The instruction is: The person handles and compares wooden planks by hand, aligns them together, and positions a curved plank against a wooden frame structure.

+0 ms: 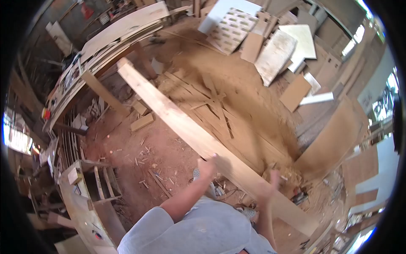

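Note:
A long, pale wooden plank (186, 127) runs diagonally in front of my body, from the workbench side at upper left down to the lower right. My left hand (207, 167) grips the plank's near edge around its middle, fingers partly hidden beneath it and thumb on top. Farther along toward the lower right, my right hand (267, 189) is over the plank, smeared by motion. Its fingers are too blurred to show whether they hold the wood.
At upper left stands a workbench (127, 31) stacked with boards. Sawdust (262, 110) and thin offcuts cover the floor ahead. Several sheet scraps (277, 51) lie at upper right. A wooden frame (95, 197) stands at lower left, and a curved panel (334, 131) at right.

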`<control>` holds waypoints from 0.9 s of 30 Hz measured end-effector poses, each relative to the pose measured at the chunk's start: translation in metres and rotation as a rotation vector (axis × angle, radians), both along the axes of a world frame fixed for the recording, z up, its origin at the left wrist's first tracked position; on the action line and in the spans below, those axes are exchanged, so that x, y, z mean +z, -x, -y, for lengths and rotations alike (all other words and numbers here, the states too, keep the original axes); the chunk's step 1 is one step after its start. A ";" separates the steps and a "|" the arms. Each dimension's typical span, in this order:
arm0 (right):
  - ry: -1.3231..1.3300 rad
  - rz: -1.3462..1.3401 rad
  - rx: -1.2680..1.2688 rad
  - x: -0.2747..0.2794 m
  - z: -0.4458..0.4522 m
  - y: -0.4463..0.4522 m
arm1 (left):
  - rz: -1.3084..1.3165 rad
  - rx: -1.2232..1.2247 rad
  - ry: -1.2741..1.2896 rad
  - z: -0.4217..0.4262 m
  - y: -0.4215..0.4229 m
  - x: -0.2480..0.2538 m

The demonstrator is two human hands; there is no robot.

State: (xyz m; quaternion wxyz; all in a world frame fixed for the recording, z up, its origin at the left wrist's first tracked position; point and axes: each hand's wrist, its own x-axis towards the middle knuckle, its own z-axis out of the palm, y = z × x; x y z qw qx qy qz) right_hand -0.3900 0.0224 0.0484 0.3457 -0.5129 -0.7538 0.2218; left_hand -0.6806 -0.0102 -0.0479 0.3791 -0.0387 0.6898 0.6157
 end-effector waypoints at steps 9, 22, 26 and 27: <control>0.298 0.328 0.384 -0.024 -0.058 0.319 | 0.262 -0.202 -0.196 0.046 0.104 0.009; 0.755 0.760 0.658 -0.003 -0.139 0.386 | 0.177 -0.162 -0.155 0.017 0.259 0.022; 0.876 0.493 0.738 -0.024 -0.156 0.456 | 0.106 -0.046 -0.109 0.012 0.302 -0.007; 0.818 0.448 0.720 -0.034 -0.157 0.475 | 0.132 -0.037 -0.118 0.010 0.322 0.004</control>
